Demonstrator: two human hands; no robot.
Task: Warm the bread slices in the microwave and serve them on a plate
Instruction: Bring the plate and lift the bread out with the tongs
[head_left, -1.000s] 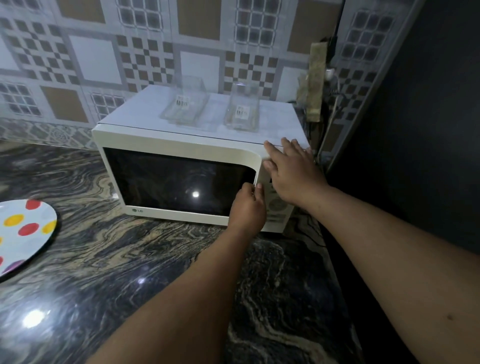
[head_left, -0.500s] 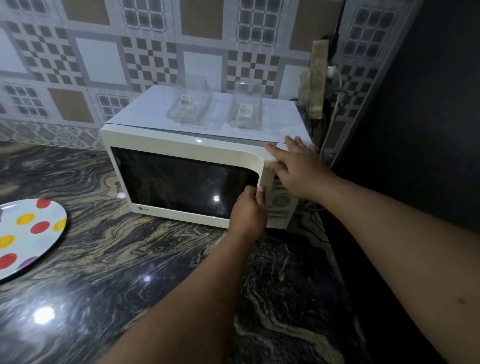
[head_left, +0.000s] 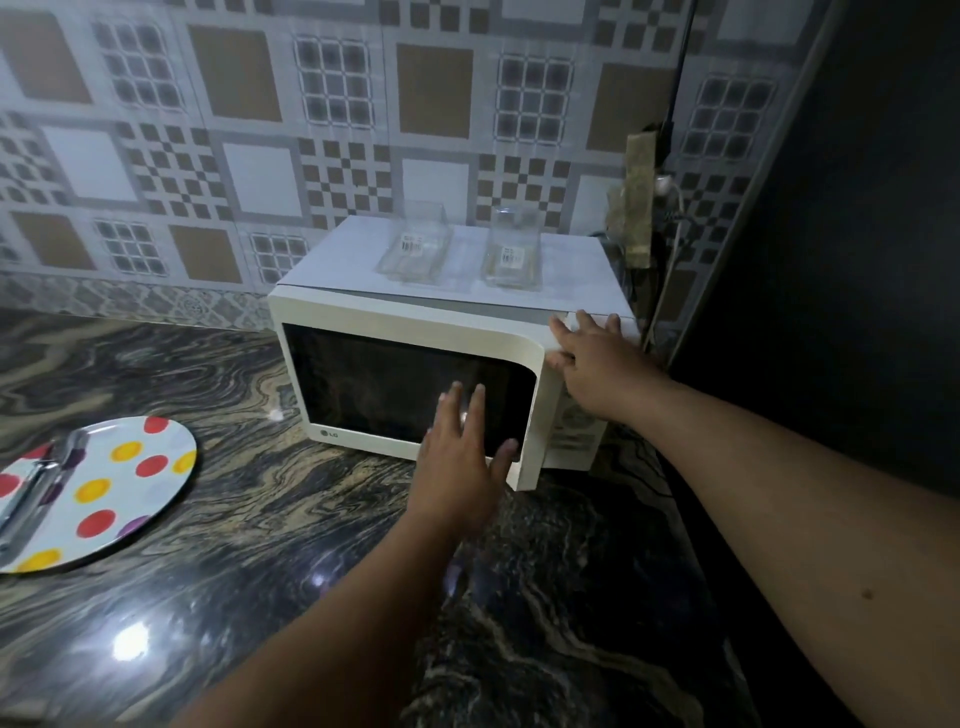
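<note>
The supporting surface is a dark polished stone countertop (head_left: 270, 525) with swirling tan veining. A white microwave (head_left: 415, 332) stands directly on it at 12 o'clock, against the tiled wall. A round white plate (head_left: 130, 483) with red, yellow and purple dots lies flat on the countertop at 9 o'clock, well apart from the microwave.
</note>
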